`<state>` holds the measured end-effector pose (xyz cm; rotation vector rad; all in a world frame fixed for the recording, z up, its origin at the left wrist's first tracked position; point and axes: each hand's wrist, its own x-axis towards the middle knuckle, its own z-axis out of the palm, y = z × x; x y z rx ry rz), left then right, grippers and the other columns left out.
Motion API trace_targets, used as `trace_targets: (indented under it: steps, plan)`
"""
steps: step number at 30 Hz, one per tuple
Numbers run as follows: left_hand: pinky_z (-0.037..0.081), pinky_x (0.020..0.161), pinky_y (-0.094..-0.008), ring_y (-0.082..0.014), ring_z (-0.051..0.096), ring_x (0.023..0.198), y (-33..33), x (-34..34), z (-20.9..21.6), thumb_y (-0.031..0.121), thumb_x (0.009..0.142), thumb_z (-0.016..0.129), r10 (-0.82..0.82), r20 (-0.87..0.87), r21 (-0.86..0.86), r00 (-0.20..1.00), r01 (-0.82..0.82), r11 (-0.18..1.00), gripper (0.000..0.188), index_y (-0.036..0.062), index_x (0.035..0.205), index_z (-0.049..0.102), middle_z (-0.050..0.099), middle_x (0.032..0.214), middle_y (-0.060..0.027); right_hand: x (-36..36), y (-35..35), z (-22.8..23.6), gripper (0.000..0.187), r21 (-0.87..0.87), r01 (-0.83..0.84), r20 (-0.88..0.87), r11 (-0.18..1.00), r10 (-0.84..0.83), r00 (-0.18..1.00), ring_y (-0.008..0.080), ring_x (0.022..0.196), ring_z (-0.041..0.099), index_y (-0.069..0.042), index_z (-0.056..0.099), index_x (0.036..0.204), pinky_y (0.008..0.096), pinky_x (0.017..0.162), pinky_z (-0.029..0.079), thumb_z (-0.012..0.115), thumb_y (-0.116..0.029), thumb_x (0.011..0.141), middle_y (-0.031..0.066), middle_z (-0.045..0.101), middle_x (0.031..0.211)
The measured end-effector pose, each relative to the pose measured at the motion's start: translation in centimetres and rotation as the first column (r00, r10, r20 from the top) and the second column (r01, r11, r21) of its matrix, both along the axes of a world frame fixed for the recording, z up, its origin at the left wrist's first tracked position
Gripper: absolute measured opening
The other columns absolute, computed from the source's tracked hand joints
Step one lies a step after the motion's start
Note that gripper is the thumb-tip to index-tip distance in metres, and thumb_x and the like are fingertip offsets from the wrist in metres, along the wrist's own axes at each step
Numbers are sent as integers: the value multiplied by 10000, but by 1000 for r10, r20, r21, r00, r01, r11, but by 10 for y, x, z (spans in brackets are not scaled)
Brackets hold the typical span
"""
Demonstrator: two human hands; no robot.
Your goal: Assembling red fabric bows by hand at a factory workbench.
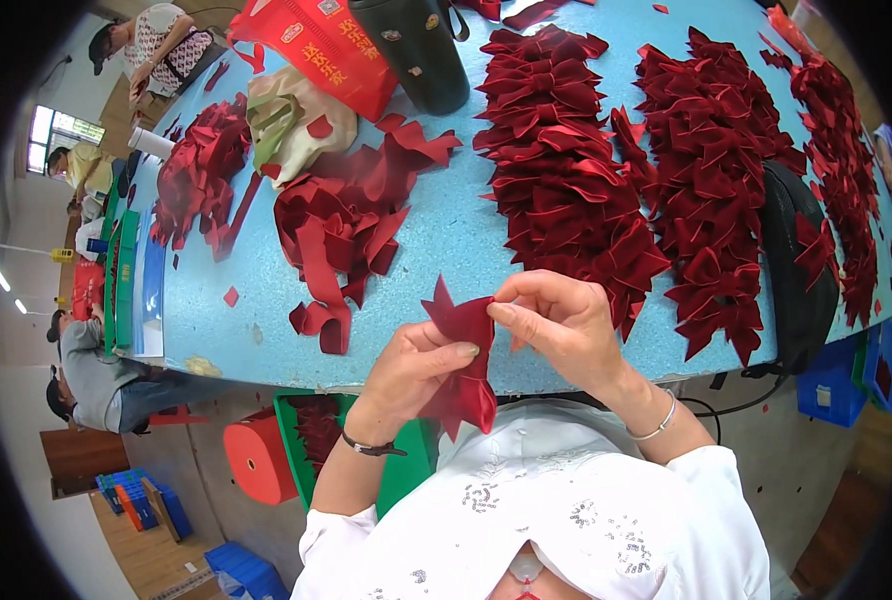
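A dark red velvet ribbon bow [474,392] is held up over the near edge of the blue table. My left hand [411,372] is closed on the bow's middle, its thumb pressed across the fabric. With thumb and forefinger, my right hand [558,318] pinches the bow's upper right corner. Two pointed tails stick out of the bow on its left side, at top and bottom. Beyond my hands lies a long row of finished bows [566,170], closely overlapped. Loose cut ribbon strips [341,235] lie in a tangle to the left.
More bows [711,190] fill the right side, beside a black bag [801,260]. A dark tumbler [416,55], a red paper bag [316,50] and a pale cloth bag [301,120] stand at the back. Below the table are a green crate [406,455] and a red roll [259,458]. People work at left.
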<state>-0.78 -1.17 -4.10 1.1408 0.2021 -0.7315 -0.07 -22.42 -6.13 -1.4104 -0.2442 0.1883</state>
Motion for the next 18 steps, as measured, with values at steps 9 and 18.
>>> trace_targets:
  steps: [9,18]
  plan:
    - [512,804,-366,-202,614,819,7,4,15,-53,653,722,-460,881,454,111,-470,757,320,9,964,677,642,912,-99,-13,-9,-5,123,407,34,-104,913,9,995,153,791,649,58,647,987,267,701,543,636,-8,884,109,669,863]
    - [523,799,-447,-237,606,858,18,-6,13,-31,618,724,-620,733,336,-282,-642,689,343,6,955,673,615,994,-98,-20,-9,21,163,91,-111,28,990,109,994,178,812,626,45,651,951,309,745,515,698,-14,807,114,660,908]
